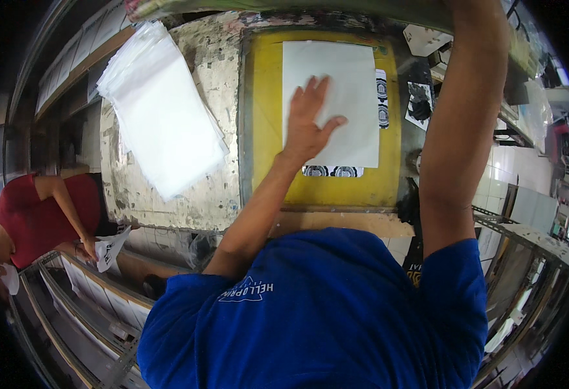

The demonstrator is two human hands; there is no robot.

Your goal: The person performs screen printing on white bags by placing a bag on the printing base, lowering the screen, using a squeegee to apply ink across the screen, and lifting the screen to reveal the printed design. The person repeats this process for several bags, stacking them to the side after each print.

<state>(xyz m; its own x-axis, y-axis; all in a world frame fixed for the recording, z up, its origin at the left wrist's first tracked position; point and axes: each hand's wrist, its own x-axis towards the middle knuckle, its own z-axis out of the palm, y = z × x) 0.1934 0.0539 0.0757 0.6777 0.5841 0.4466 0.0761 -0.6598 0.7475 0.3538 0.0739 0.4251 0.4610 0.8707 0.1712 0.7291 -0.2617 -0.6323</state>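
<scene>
My left hand [309, 123] lies with its fingers spread on a plain white sheet [352, 84]. This sheet rests on a yellow printing bed [268, 175]. From under its right and lower edges shows another white sheet printed with black round emblems [346, 172]. My right arm [459, 136] stretches up along the right side to the top of the picture. The right hand is cut off there, near a long greenish frame edge [297, 6] across the top, so its hold cannot be seen.
A fanned stack of white sheets or bags [161, 117] lies on the paint-stained table [125, 175] at left. An ink-blotted scrap [419, 104] is right of the bed. A person in a red top [51, 214] handles white bags by racks [96, 285] at left. More metal racks [524, 240] stand at right.
</scene>
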